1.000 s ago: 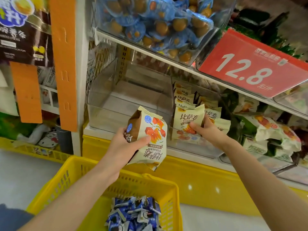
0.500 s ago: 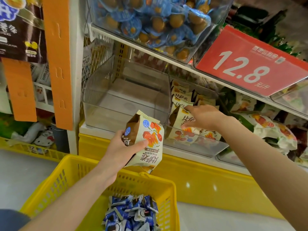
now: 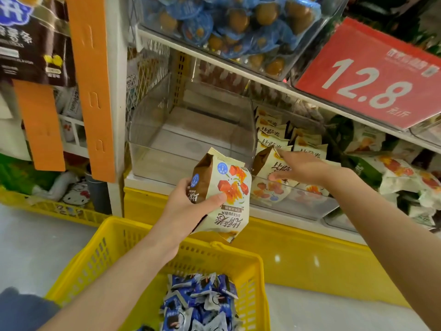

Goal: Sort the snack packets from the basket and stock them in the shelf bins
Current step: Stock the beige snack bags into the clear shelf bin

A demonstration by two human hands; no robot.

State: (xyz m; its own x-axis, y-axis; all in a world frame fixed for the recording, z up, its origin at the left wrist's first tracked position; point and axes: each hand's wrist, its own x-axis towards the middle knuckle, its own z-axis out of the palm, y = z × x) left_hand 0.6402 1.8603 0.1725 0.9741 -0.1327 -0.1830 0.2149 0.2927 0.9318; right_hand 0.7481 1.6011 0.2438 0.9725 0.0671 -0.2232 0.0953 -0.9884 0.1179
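Observation:
My left hand grips a cream and brown snack packet upside down, above the yellow basket. Small blue packets lie in that basket. My right hand reaches over the front wall of a clear bin and rests with straight fingers on a matching cream packet lying with several others inside. To the left of that bin stands a clear bin with nothing in it.
A bin of blue-wrapped round snacks sits on the shelf above. A red price sign reading 12.8 hangs at the upper right. Green and white packets fill the bins further right. An orange shelf post stands at the left.
My right hand has set its packet down into the bin among the others and its fingers have straightened over it. The left hand has kept its packet nearly still.

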